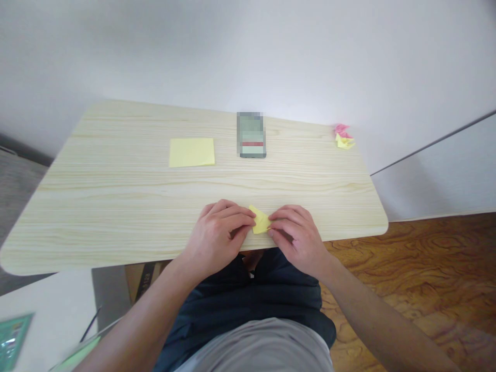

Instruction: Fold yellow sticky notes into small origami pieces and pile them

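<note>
A small piece of folded yellow paper [260, 221] is at the table's near edge, between my two hands. My left hand [220, 232] pinches its left side with thumb and fingers. On the other side, my right hand [295, 235] has its fingertips closed on the paper's right corner. Creases show on the paper, and one point sticks up at its upper left. The fingers hide parts of both its sides.
A yellow sticky-note pad [191, 152] lies on the wood-grain table [116, 206]. Right of it is a phone [252, 150] with a blurred screen. Pink folded paper [341, 130] and yellow folded paper [344, 142] sit at the far right corner. A white wall [248, 57] rises behind.
</note>
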Available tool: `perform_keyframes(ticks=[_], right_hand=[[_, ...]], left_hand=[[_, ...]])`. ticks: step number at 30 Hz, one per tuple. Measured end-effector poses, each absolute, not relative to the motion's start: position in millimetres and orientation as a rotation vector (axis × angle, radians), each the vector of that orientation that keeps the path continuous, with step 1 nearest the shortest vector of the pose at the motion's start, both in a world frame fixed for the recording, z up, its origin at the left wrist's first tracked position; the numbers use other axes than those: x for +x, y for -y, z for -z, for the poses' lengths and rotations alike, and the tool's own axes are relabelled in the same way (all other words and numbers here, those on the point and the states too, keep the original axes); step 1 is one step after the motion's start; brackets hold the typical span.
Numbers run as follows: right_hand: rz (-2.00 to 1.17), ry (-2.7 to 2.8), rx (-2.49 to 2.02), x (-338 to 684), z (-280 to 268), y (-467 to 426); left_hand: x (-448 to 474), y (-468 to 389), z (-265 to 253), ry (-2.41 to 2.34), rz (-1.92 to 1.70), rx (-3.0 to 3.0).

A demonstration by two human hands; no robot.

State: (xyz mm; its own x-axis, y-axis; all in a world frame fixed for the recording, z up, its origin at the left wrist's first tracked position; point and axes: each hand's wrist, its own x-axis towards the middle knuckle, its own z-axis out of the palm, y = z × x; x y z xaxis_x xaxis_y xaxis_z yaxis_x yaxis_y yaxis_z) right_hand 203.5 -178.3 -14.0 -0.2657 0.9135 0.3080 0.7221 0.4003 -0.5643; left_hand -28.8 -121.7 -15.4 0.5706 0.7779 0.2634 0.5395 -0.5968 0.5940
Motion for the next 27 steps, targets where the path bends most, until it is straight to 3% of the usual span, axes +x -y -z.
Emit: perform_keyframes(ticks=[27], right_hand=[[-0.231,1.716,-1.775,164.7,17.3,183.3]], left_hand=[[-16.6,136.6,13.0,-1.254,-0.741,2.302]])
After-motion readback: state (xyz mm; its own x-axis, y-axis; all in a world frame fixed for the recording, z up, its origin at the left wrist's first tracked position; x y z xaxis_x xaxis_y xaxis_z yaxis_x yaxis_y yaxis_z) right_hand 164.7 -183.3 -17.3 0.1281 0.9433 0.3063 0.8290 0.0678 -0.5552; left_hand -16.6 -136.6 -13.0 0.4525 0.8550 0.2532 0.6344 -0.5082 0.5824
